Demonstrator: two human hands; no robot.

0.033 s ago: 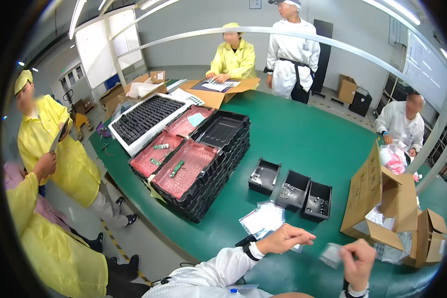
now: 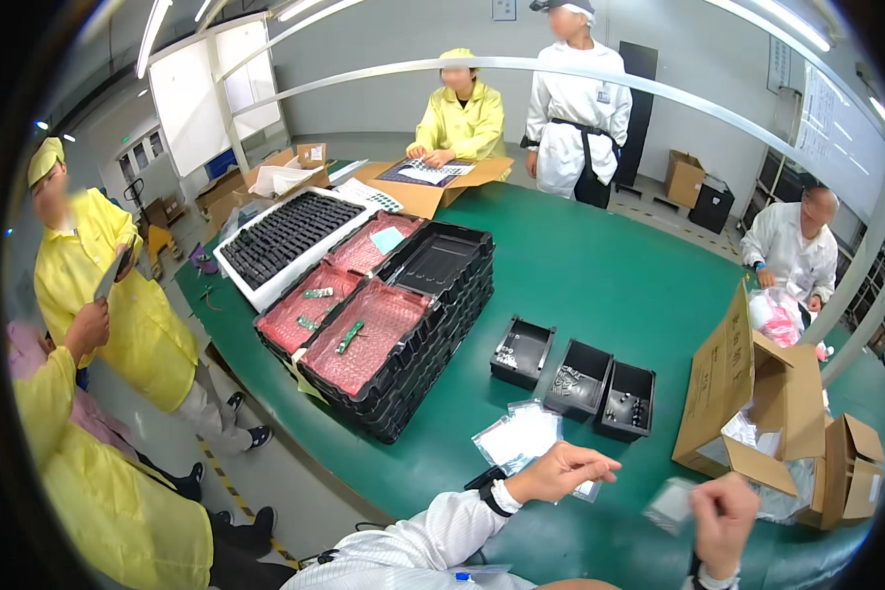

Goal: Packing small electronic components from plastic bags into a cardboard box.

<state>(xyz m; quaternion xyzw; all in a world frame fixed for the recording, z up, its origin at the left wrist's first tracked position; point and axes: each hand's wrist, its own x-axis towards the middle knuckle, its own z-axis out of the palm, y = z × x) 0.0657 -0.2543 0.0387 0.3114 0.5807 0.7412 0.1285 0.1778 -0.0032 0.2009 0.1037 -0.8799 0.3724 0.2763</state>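
My right hand is closed on the edge of a small clear plastic bag, which hangs out to its left, slightly blurred. My left hand hovers over the table edge with fingertips and thumb drawn together in a pinch. Whatever sits between them, if anything, is too small to make out. Flat clear bags lie beyond and partly under the left hand. Past these stand three black bins: the left bin, middle bin and right bin, each holding small metal or dark parts.
Stacked black crates with pink bubble wrap and green circuit boards stand left. Behind them lies a white tray of black parts. An open carton is at right. Several people are around the green table.
My right hand has moved a little right with the bag, which shifts along with it. My left hand stays nearly in place, its fingertips slightly closer together.
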